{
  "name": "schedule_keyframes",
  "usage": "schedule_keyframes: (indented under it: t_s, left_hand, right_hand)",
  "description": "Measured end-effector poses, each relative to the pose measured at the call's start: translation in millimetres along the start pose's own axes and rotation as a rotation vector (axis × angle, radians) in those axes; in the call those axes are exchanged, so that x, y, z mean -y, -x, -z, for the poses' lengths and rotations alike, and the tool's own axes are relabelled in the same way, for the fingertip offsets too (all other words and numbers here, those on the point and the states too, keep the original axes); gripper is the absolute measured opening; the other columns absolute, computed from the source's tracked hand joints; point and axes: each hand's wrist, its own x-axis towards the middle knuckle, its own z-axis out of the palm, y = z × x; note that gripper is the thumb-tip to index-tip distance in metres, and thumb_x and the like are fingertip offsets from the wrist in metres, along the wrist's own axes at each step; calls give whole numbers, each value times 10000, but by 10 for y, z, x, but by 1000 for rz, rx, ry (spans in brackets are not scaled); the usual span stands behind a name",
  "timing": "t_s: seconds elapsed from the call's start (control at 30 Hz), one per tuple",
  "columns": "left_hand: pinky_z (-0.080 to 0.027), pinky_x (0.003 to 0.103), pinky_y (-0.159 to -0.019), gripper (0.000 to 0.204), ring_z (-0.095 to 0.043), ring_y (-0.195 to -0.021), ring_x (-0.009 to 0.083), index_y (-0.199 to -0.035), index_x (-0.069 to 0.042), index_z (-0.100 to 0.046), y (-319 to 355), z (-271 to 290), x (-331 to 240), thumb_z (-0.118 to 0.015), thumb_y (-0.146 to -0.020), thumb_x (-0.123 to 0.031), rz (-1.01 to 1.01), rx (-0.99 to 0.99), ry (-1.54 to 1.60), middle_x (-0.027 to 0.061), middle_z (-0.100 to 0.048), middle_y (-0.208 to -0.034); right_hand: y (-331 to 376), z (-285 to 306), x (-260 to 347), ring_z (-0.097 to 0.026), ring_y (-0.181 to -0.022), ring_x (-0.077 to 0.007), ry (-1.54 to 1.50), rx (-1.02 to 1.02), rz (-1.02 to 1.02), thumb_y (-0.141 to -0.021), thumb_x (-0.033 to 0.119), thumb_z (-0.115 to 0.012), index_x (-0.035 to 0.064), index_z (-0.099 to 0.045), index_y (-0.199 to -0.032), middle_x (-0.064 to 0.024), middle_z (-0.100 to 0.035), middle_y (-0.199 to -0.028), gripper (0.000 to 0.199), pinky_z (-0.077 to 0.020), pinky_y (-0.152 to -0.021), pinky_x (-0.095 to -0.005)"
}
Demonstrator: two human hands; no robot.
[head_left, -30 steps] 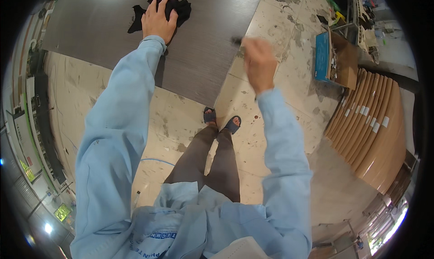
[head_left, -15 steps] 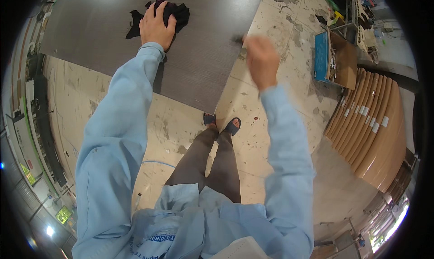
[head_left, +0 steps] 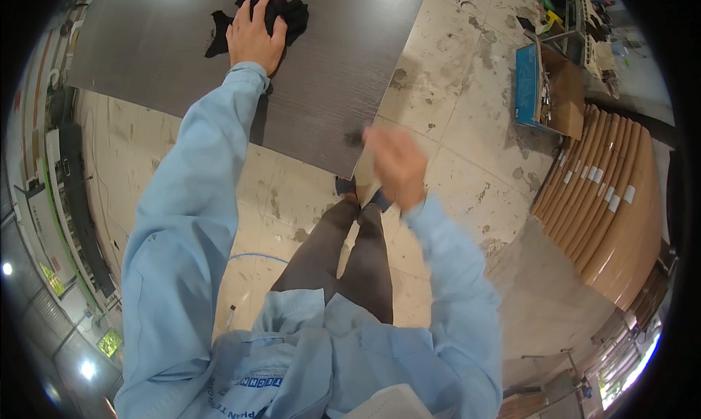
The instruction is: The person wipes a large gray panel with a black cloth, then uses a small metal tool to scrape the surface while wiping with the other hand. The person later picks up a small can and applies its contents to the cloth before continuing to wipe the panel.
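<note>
A dark grey-brown wood-grain panel (head_left: 321, 90) lies flat ahead of me. On its left part a crumpled black cloth (head_left: 292, 18) is bunched up, and my left hand (head_left: 253, 39) is closed over it, pressing it on the surface. At the panel's right edge, close to the near corner, my right hand (head_left: 398, 163) is smeared by motion. Its fingers are closed, and a small dark blurred thing (head_left: 355, 137) shows at their tips over the panel edge. What kind of thing it is I cannot make out.
On the right, a stack of bent brown cardboard sheets (head_left: 606, 192) leans beside an opened blue-and-brown box (head_left: 537, 90). Cluttered shelving (head_left: 577, 24) stands behind it. The floor tiles (head_left: 453, 97) are stained. A thin blue hose (head_left: 259, 257) lies near my legs.
My right hand has moved toward me and slightly left along the panel's right edge, to near the corner. My left hand stays on the cloth.
</note>
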Motion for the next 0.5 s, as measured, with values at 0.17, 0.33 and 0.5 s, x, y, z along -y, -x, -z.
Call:
schedule_keyframes:
  t_s: [0.17, 0.33, 0.5]
  left_hand:
    - [-303, 496, -1187, 531, -439, -1422, 375, -1491, -241, -493, -16, -33, 40, -544, -991, -414, -4, -9, -7, 187, -448, -1547]
    - [-313, 517, -1181, 539, -436, -1428, 365, -1486, -208, -497, -50, -40, 30, -559, -985, -398, 2, 11, -32, 192, -455, -1541]
    - [-310, 504, -1183, 539, -437, -1429, 362, -1484, -213, -497, -37, -26, 8, -554, -987, -412, -9, 2, -14, 194, -456, -1541]
  right_hand:
    - [291, 62, 427, -683, -827, -276, -160, -144, 146, -700, -75, -692, 32, -748, -985, -128, -719, -977, 310, -578, -688, -347]
    - [-187, -9, 24, -696, -873, -301, -40, -278, -160, -696, -124, -673, 36, -750, -1005, -152, -733, -1005, 356, -572, -718, -396]
    - [171, 53, 385, -668, -835, -315, -187, -185, -89, -748, -115, -712, 41, -740, -1005, -130, -698, -925, 302, -541, -718, -384]
